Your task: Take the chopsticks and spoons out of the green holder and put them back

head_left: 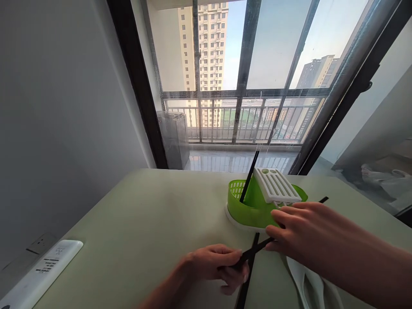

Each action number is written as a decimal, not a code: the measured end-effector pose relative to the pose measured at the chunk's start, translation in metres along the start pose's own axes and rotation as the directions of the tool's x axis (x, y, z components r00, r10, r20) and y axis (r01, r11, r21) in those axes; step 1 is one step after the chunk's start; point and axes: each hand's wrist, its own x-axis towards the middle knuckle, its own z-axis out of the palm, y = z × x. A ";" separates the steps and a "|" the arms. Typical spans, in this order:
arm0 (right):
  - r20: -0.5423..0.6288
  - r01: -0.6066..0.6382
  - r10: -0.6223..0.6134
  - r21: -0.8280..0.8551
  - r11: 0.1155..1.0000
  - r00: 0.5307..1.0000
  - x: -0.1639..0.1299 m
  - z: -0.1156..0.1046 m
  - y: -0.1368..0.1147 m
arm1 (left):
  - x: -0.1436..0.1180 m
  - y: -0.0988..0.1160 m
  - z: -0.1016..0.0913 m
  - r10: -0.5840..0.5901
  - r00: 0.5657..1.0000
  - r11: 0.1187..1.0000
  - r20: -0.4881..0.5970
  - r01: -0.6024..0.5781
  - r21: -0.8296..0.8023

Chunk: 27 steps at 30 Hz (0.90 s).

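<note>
Table [135, 223], pale green and broad, carries everything here, and its near right edge runs out of frame, so whatever gets nudged that way could slide off unseen; the green holder [247, 208] with its white slotted lid [277, 185] sits right of centre, the lid tilted up and resting on the rim rather than seated — a knock from the right hand [305, 231] just beside it could, I judge, tip the lid off or shove the light holder along the table; one black chopstick [249, 176] stands slanted in the holder and looks free to topple if the holder shifts; the right hand lies loosely curled, palm down, over a dark chopstick [322, 200] whose far tip pokes out beyond the knuckles, while the left hand [215, 266] is closed in a pinch on the near end of what appears to be that same stick; a second dark chopstick [246, 283] crosses beneath it and could roll or be dragged along if the held one is lifted carelessly; the white cloth [305, 283] under the right forearm is mostly covered; whether the right fingers truly grip or only rest I cannot tell — the underside is hidden; the white remote [41, 270] at far left is cut off by the frame.
</note>
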 end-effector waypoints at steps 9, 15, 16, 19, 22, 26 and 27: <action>-0.059 -0.198 0.199 0.027 0.980 0.978 0.018 -0.046 0.022 | 0.021 -0.020 0.006 0.433 0.787 0.845 -0.439 -0.186 0.501; 0.079 -0.429 0.448 0.473 0.770 0.890 0.028 -0.046 0.005 | 0.025 -0.032 0.020 0.618 0.665 0.543 -0.419 0.024 0.839; 0.105 -0.439 0.459 0.537 0.721 0.882 0.029 -0.044 0.003 | 0.025 -0.033 0.020 0.631 0.666 0.513 -0.398 0.027 0.858; 0.142 -0.407 0.418 0.634 0.657 0.897 0.030 -0.034 0.000 | 0.025 -0.034 0.017 0.686 0.617 0.479 -0.385 0.015 0.878; 0.178 -0.392 0.372 0.655 0.646 0.911 0.029 -0.020 -0.004 | 0.026 -0.031 0.017 0.717 0.577 0.499 -0.390 -0.036 0.866; 0.259 -0.410 0.325 0.686 0.601 0.910 0.027 0.001 -0.010 | 0.025 -0.024 0.021 0.718 0.580 0.517 -0.384 -0.076 0.853; 0.272 -0.413 0.316 0.694 0.590 0.909 0.026 0.005 -0.011 | 0.025 -0.023 0.021 0.716 0.582 0.520 -0.387 -0.074 0.851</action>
